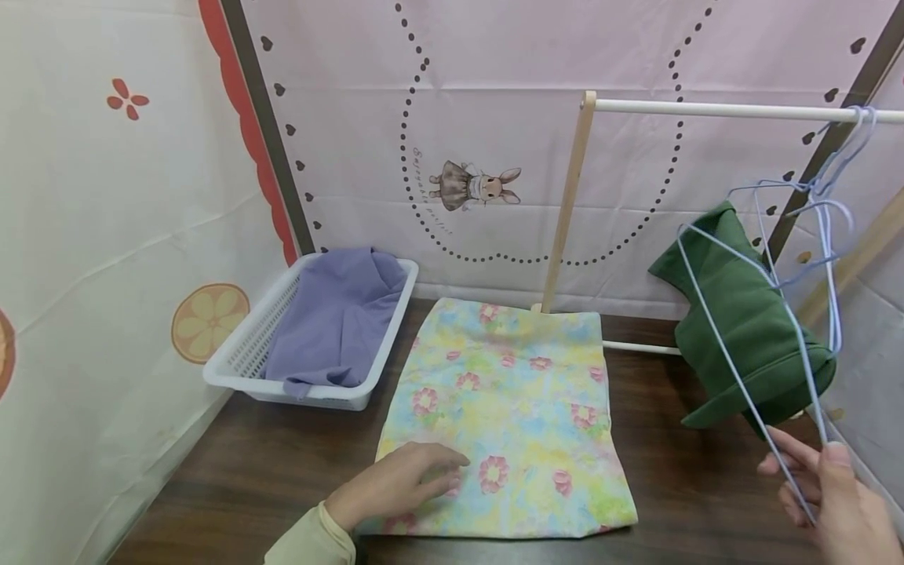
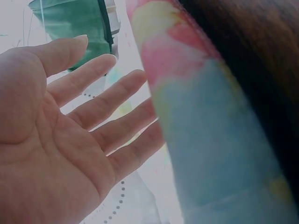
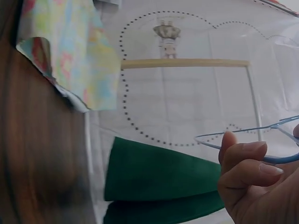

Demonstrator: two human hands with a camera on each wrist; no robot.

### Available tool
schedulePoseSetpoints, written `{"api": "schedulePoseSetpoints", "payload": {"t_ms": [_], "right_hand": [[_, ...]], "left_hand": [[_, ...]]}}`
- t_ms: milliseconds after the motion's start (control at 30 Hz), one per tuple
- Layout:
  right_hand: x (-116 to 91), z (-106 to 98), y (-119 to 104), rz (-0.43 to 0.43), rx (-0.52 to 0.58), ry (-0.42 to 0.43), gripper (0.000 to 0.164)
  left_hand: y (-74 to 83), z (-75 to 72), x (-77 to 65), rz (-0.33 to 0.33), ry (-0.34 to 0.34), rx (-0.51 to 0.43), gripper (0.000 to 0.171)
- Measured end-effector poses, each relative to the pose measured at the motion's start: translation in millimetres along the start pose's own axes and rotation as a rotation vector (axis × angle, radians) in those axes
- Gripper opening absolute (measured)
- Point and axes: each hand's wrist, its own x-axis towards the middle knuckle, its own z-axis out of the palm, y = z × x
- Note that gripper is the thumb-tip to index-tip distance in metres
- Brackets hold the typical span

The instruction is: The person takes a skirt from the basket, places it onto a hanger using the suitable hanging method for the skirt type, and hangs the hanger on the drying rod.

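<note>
My right hand (image 1: 840, 494) grips a light blue wire hanger (image 1: 720, 345) by its lower part, at the right of the head view; the same hanger (image 3: 233, 129) shows in the right wrist view. Flat on the table lies a floral cloth (image 1: 523, 424) in yellow, blue and pink. Over its near left part is my left hand (image 1: 406, 479), fingers relaxed and holding nothing. In the left wrist view that palm faces the camera beside the cloth's edge (image 2: 187, 107). A green cloth item (image 1: 756, 314) hangs behind the hanger, partly covered by it.
A rack with a white rail (image 1: 706, 108) and a wooden post (image 1: 568, 204) stands at the back right; light blue hangers (image 1: 840, 169) hang from it. To the left, a white basket (image 1: 243, 377) holds a purple cloth (image 1: 339, 314). Printed curtains (image 1: 353, 118) enclose the dark wooden table (image 1: 282, 471).
</note>
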Motion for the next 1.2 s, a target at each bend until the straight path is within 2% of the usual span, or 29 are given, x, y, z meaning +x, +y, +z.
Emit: {"api": "schedulePoseSetpoints", "payload": {"t_ms": [67, 200, 433, 533, 700, 967, 1067, 1200], "right_hand": [[-1, 5, -3, 0.043, -0.049, -0.001, 0.071], [-2, 19, 0, 0.037, -0.065, -0.019, 0.073], [2, 43, 9, 0.076, -0.076, -0.157, 0.076], [4, 50, 13, 0.136, -0.070, -0.210, 0.082], [7, 57, 18, 0.217, -0.069, -0.266, 0.089], [10, 66, 26, 0.253, -0.059, -0.317, 0.094], [9, 70, 28, 0.272, -0.066, -0.322, 0.095], [10, 74, 30, 0.252, -0.113, -0.348, 0.093]], "left_hand": [[-0.5, 0.2, -0.3, -0.002, -0.003, 0.000, 0.037], [-0.3, 0.2, -0.6, -0.006, -0.005, 0.008, 0.037], [3.0, 2.5, 1.2, 0.011, -0.010, 0.029, 0.036], [3.6, 3.5, 1.8, 0.025, -0.008, 0.046, 0.036], [4.4, 3.4, 0.1, 0.010, -0.017, 0.017, 0.035], [5.3, 3.4, -1.3, 0.004, -0.024, -0.020, 0.035], [5.0, 3.3, -1.4, 0.015, -0.021, -0.009, 0.034], [5.0, 3.5, -1.0, 0.031, -0.012, 0.014, 0.033]]}}
